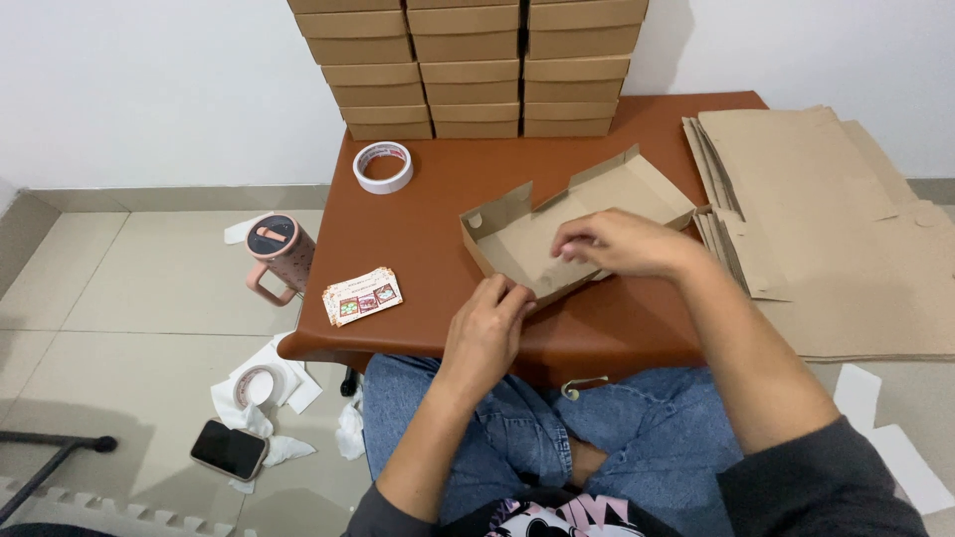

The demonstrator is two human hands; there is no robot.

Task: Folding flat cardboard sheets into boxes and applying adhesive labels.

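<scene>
Left hand (487, 328) pinches the half-folded cardboard box (572, 224) front wall to steady it on the desk (428, 219), while right hand (622, 244), fingers curled, seemingly presses a flap inside.

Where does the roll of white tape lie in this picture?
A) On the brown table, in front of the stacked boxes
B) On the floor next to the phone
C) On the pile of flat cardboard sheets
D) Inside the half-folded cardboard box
A: the roll of white tape lies on the brown table, just in front of the stacked boxes and apart from the half-folded cardboard box.
</scene>
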